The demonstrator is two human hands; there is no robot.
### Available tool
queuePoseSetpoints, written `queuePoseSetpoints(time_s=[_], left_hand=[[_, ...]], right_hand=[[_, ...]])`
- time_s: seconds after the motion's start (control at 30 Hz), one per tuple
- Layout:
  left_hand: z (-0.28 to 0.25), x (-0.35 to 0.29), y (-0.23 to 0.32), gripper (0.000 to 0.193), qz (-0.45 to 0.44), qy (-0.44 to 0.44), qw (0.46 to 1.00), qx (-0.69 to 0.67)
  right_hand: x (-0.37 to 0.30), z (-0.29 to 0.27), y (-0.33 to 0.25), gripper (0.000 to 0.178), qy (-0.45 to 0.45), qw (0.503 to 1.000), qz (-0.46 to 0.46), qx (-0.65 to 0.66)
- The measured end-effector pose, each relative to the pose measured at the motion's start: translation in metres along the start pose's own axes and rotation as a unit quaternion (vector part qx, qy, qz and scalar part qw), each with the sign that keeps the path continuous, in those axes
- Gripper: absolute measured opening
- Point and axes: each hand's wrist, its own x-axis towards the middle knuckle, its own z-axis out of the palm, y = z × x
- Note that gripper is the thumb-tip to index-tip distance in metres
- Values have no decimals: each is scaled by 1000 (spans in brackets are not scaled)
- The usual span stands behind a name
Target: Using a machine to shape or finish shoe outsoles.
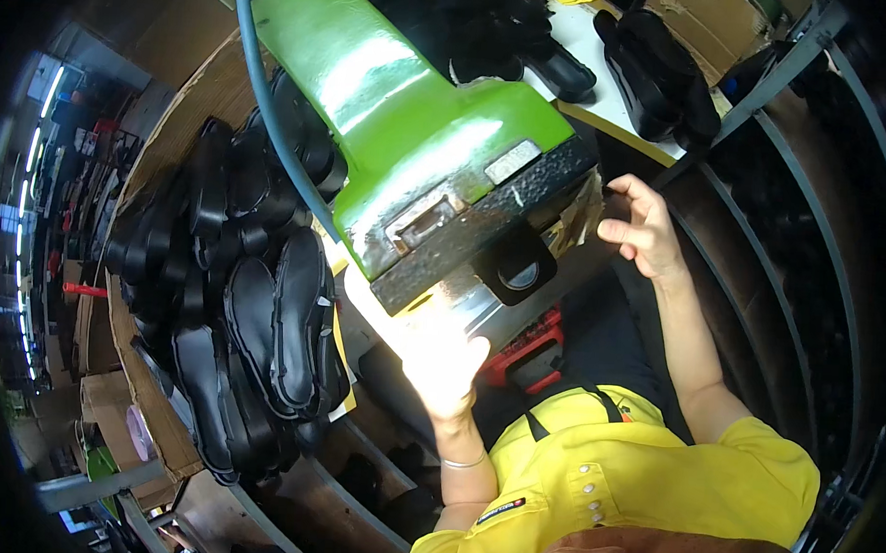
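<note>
A green machine head (402, 104) with a black lower edge hangs in front of me. My left hand (443, 372) is raised under its near left edge, lit by a bright glare. The thumb sticks up, but the other fingers are washed out, so whatever they touch cannot be made out. Beside the machine's right end is my right hand (644, 230), its fingers bent and the thumb apart from them, with nothing visible between. A black bracket with a round opening (518, 270) sits below the machine's edge, near a torn brownish sheet (578, 216).
Black shoe soles (275, 318) are heaped on the left beside cardboard (147, 381). More soles (654, 72) lie on a white surface at the far right. A grey-blue cable (271, 117) runs along the machine. Metal racks (766, 233) curve along the right. A red frame (534, 356) shows near my lap.
</note>
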Motion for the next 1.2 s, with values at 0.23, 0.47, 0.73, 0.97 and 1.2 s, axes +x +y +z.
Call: queuePoseSetpoints(time_s=[0.23, 0.47, 0.73, 0.97, 1.2], left_hand=[[-30, -7, 7, 65, 1, 12, 998, -60], [-55, -26, 9, 41, -98, 84, 985, -117], [-52, -10, 21, 45, -99, -151, 928, 325], [11, 35, -8, 33, 331, -93, 686, 641], [-20, 32, 7, 34, 360, -208, 457, 787]], right_hand=[[-18, 25, 4, 38, -40, 999, 14, -23], [-15, 55, 20, 35, -90, 993, -69, -15], [-10, 76, 16, 36, -130, 967, -145, -162], [-14, 42, -3, 28, -13, 1000, -21, 18], [-23, 58, 6, 29, -40, 998, 32, 39]])
